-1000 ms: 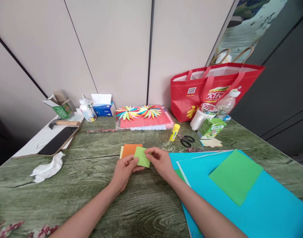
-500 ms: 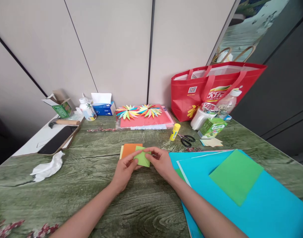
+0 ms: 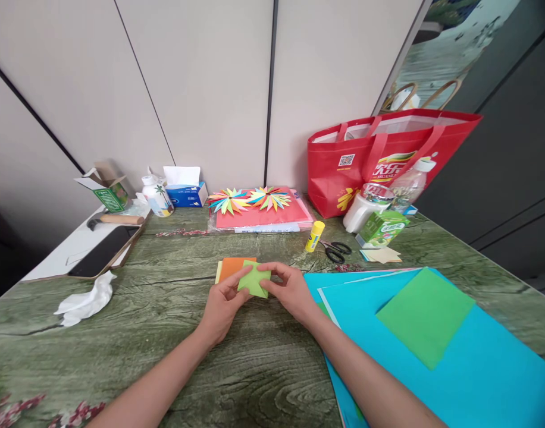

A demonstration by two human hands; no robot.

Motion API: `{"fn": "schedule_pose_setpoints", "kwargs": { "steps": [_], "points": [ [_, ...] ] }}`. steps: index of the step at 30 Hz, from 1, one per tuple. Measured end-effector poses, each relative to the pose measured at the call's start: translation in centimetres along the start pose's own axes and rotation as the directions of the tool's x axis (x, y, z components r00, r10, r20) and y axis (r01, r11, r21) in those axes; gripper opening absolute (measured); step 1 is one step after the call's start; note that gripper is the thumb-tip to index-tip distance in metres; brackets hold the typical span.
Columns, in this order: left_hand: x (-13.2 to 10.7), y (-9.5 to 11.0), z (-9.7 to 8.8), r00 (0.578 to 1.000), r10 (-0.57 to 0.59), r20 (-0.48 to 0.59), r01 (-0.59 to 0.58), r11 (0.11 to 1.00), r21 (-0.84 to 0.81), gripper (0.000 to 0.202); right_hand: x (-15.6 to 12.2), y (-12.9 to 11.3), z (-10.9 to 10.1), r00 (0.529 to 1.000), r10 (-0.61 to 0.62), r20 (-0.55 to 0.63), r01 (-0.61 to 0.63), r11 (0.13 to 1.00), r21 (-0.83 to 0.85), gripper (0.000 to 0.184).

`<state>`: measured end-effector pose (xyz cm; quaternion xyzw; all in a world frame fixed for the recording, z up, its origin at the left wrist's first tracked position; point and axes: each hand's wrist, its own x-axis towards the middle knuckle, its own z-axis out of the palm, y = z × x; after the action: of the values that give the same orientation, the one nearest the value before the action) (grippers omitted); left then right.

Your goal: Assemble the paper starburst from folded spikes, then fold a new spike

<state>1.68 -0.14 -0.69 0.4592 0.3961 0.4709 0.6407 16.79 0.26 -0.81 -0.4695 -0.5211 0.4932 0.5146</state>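
Note:
Between both hands is a small folded square of light green paper (image 3: pixel 254 280), with crease lines or flap edges on its face. My left hand (image 3: pixel 224 304) pinches its left side between thumb and fingers. On the right side, my right hand (image 3: pixel 290 289) grips the same paper, its index finger along the upper right corner and its thumb at the lower right. Just behind the left fingers lies an orange paper square (image 3: pixel 234 267), on top of a pale yellow one (image 3: pixel 218 273) that shows at its left edge.
Large blue sheets (image 3: pixel 388 351) with a green square (image 3: pixel 426 318) lie at right. Beyond are a yellow glue stick (image 3: pixel 315 236), scissors (image 3: pixel 335 252), a red bag (image 3: pixel 344 178) and folded paper stars (image 3: pixel 269 199). At left are a crumpled tissue (image 3: pixel 85 300), phone (image 3: pixel 103 252) and hammer (image 3: pixel 118 220).
The light green paper has shifted slightly left, and the left fingers have drawn back toward its edge, so more of its face shows. Both hands still hold it.

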Motion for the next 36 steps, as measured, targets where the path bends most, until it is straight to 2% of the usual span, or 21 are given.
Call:
{"fn": "schedule_pose_setpoints", "kwargs": {
  "steps": [4, 8, 10, 15, 19, 22, 25, 27, 32, 36],
  "points": [
    [0.01, 0.02, 0.08, 1.000, 0.008, -0.020, -0.008, 1.000, -0.003, 0.044, -0.02, -0.09, 0.08, 1.000, 0.003, -0.015, -0.003, 1.000, -0.009, 0.021],
    [0.11, 0.11, 0.10, 0.996, 0.025, -0.089, -0.026, 1.000, -0.013, 0.038, 0.00, -0.11, 0.06, 0.999, -0.001, -0.038, -0.001, 0.999, -0.034, 0.016],
    [0.19, 0.16, 0.02, 0.991, 0.035, -0.132, -0.037, 0.999, -0.010, 0.040, 0.02, -0.04, 0.04, 0.999, -0.003, -0.033, 0.002, 1.000, -0.029, 0.013],
    [0.43, 0.06, -0.32, 0.972, 0.070, -0.226, -0.074, 0.997, -0.010, 0.058, -0.10, 0.18, 0.04, 0.996, -0.053, 0.078, 0.058, 0.996, -0.063, 0.014],
    [0.55, -0.07, -0.43, 0.958, 0.097, -0.269, -0.095, 0.995, 0.020, 0.053, -0.20, 0.21, 0.13, 0.991, -0.051, 0.127, 0.060, 0.996, -0.069, 0.022],
    [0.43, -0.04, -0.26, 0.969, 0.109, -0.222, -0.111, 0.994, 0.005, 0.045, -0.12, 0.19, 0.20, 0.998, -0.026, 0.061, 0.025, 1.000, 0.011, 0.022],
    [0.18, -0.03, -0.02, 0.992, 0.089, -0.085, -0.092, 0.995, -0.028, 0.050, -0.04, 0.14, 0.23, 0.999, -0.050, 0.005, 0.050, 0.999, 0.015, 0.021],
    [0.05, -0.11, 0.05, 0.997, 0.062, -0.036, -0.062, 0.998, -0.016, 0.050, -0.04, 0.08, 0.24, 0.998, -0.066, -0.003, 0.066, 0.998, 0.003, 0.019],
    [0.08, -0.43, -0.10, 0.992, 0.025, -0.123, -0.016, 0.997, 0.075, 0.030, -0.21, -0.19, 0.38, 0.999, -0.016, 0.033, 0.013, 0.998, 0.066, 0.020],
    [0.12, -0.44, -0.16, 0.989, 0.013, -0.145, 0.004, 0.993, 0.117, 0.026, -0.26, -0.13, 0.46, 0.999, 0.007, 0.043, -0.011, 0.996, 0.088, 0.020]
  ]
}}
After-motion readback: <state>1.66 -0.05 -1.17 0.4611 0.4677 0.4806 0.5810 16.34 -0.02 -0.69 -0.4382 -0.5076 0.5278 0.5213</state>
